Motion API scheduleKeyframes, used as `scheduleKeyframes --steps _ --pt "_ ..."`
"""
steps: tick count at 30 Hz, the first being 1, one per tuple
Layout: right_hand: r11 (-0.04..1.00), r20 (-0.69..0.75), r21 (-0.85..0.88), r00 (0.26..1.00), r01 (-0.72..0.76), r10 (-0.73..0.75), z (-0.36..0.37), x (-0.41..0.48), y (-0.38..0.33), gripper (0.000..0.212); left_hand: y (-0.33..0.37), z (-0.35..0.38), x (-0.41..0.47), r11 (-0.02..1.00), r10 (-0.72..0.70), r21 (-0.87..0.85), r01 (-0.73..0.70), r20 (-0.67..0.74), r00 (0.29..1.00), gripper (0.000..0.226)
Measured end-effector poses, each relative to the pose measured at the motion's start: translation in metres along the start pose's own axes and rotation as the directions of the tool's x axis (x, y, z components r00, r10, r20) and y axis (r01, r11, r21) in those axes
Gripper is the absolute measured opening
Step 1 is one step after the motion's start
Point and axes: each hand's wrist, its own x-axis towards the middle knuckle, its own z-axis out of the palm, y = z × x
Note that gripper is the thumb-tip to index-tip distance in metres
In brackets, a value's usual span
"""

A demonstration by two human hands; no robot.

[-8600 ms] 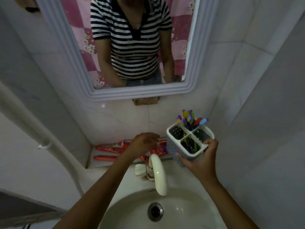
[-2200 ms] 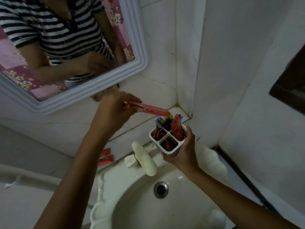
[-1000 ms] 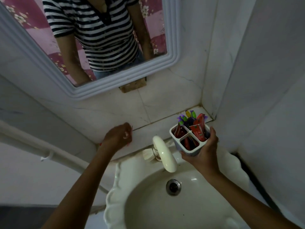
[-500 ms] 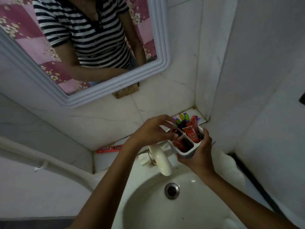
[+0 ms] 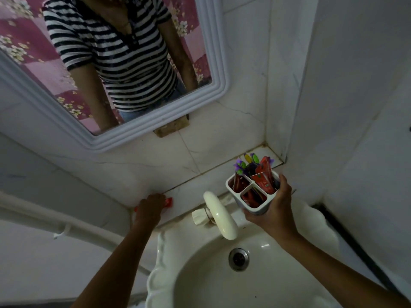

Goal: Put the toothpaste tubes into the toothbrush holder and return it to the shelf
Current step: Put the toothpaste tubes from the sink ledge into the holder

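White marble-veined tile covers the walls, meeting at a corner above a narrow tiled shelf [image 5: 200,185] that runs behind a glossy cream ceramic sink [image 5: 200,274] with a scalloped rim and a round metal drain [image 5: 238,259]. Fixed at the sink's back edge, a smooth, rounded cream faucet [image 5: 219,215] projects over the basin, standing between the two hands. Higher on the wall hangs a mirror [image 5: 213,70] in a stepped white moulded frame, tilted in view, reflecting a striped shirt and pink floral fabric; a brown block [image 5: 172,127] sits under its lower edge. A pale pipe [image 5: 66,225] crosses the left wall on a clip. Left hand [image 5: 150,205] rests at the shelf's far left end, fingers curled down over a red toothpaste tube [image 5: 168,201] lying flat on the tile; only the tube's ends show past the knuckles, so grip firmness cannot be told. Right hand [image 5: 272,207] holds the toothbrush holder [image 5: 249,192] off the shelf, above the sink's rear right rim, fingers wrapped round its lower body and thumb on its right wall. Holder is white plastic, squarish with rounded corners, divided into four compartments; red tubes [image 5: 263,176] stand upright or leaning in three of them, and colourful toothbrushes [image 5: 246,163] rise from the rear one.
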Motion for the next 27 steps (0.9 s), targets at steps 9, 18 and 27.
scheduleKeyframes --steps 9,18,27 --pt "1.0 -0.017 0.02 1.0 -0.019 0.02 0.002 -0.002 -0.001 0.145 0.04 -0.103 -0.006 0.507 -0.124 -0.854 -0.116 -0.206 0.971 0.033" --pt "1.0 0.001 0.002 1.0 -0.008 0.008 0.0 -0.001 -0.002 0.145 0.124 -0.194 -0.04 0.28 0.198 -0.856 -0.434 -0.391 0.899 0.036" --pt "1.0 -0.017 -0.008 1.0 0.0 0.0 0.001 -0.002 0.0 0.145 0.148 -0.185 -0.033 0.534 0.221 -0.691 -0.487 -0.442 0.869 0.021"
